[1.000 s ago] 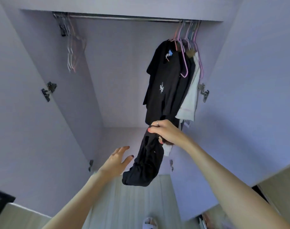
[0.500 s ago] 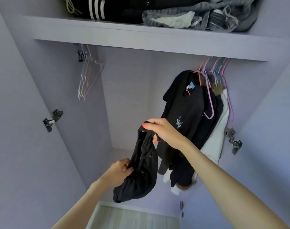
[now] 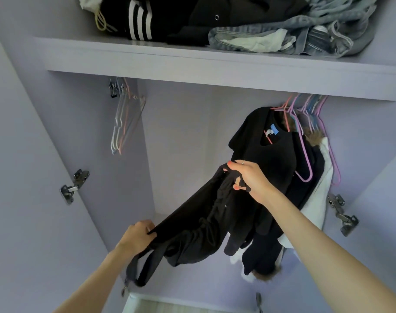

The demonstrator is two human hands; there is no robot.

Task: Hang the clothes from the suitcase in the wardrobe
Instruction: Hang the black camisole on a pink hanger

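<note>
Our left hand (image 3: 137, 234) grips black garment (image 3: 192, 227) hem | our right hand (image 3: 249, 179) pinches its top | wardrobe (image 3: 181, 136) open

No words, brand names or numbers can be read anywhere. The blue neck tag (image 3: 274, 132) inside the collar of the hanging black T-shirt (image 3: 267, 154) carries only a white mark, too small to make out. The folded black garment (image 3: 138, 21) on the top shelf (image 3: 147, 57) bears three plain white stripes, no lettering.
</note>
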